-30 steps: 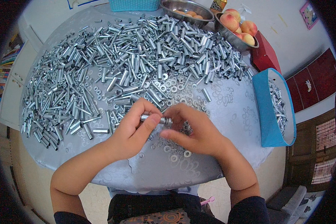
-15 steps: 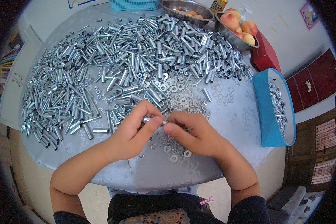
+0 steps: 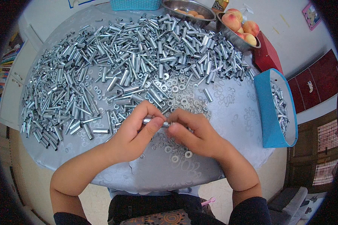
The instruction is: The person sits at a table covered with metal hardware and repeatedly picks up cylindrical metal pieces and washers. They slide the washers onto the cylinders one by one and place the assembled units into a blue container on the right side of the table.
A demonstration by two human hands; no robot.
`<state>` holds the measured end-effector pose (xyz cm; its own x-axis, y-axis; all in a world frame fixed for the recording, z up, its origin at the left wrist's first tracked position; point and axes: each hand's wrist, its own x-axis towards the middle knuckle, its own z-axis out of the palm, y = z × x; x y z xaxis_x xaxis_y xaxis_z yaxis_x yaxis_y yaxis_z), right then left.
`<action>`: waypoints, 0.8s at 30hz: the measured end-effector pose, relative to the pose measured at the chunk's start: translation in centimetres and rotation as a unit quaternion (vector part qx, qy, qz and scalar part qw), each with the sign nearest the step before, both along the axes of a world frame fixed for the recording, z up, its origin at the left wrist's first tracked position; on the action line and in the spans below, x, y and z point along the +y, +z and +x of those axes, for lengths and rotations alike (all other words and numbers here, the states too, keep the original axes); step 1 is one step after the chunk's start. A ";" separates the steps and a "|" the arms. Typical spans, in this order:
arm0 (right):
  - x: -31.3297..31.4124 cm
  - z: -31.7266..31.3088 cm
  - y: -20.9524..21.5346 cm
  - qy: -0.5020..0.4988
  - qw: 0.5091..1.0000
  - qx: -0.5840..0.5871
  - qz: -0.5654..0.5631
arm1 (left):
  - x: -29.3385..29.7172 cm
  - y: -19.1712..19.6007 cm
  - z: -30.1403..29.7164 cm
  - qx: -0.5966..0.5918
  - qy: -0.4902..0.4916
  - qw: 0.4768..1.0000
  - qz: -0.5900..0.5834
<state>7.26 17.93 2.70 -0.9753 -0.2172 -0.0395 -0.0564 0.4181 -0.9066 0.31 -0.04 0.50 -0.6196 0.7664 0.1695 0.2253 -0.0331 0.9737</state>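
My left hand point(image 3: 136, 131) and my right hand point(image 3: 193, 131) meet above the near part of the round table point(image 3: 236, 112). Together they hold one short silver metal tube point(image 3: 154, 120) lying sideways between the fingertips. The left thumb and fingers pinch its left part; the right fingertips close on its right end, which they hide. Loose flat washers point(image 3: 178, 99) lie scattered just beyond and under the hands. A big heap of the same metal tubes point(image 3: 139, 56) covers the far and left part of the table.
A blue box point(image 3: 276, 108) holding several finished tubes stands at the right table edge. Two metal bowls of fruit point(image 3: 236, 28) and a red box point(image 3: 266, 54) sit at the back right. A turquoise basket point(image 3: 135, 4) is at the far edge.
Both hands have stayed in place over the washers. The fingers have shifted slightly on the tube, with the right fingertips closing nearer to the left thumb.
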 end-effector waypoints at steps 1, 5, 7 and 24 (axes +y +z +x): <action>-0.5 0.1 -0.1 -0.020 0.999 0.043 0.002 | 0.0 0.1 0.0 -0.024 0.002 1.000 -0.001; 0.3 0.0 0.3 0.037 0.998 0.007 0.048 | 0.1 0.0 0.2 -0.014 0.003 1.000 0.008; -0.8 0.1 -0.2 -0.040 0.997 0.069 -0.018 | -0.1 0.2 0.1 -0.066 -0.003 0.998 0.003; -0.1 0.1 0.7 -0.068 0.967 0.198 0.144 | 0.0 0.1 0.0 -0.166 0.009 0.985 0.042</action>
